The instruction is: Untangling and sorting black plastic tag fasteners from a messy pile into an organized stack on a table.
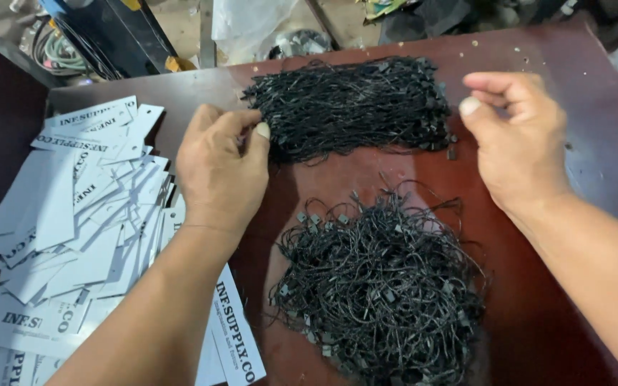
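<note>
Strings (352,107), thin and black with small plastic ends, lie bundled in a long heap at the far side of the dark red surface (581,171). The left hand (222,168) rests at the bundle's left end, fingers curled and thumb pressed toward them, touching the outer strands; it seems to pinch a few, though the tangle hides the grip. The right hand (516,136) hovers just off the bundle's right end, thumb and forefinger drawn close together, with nothing clearly between them. The two hands are well apart, one at each end of the heap. A second, looser pile of strings (384,286) (more tangled, with loops sticking out) sits nearer the person, between the forearms. White paper tags (73,236) are spread in an overlapping stack at the left edge of the surface.
</note>
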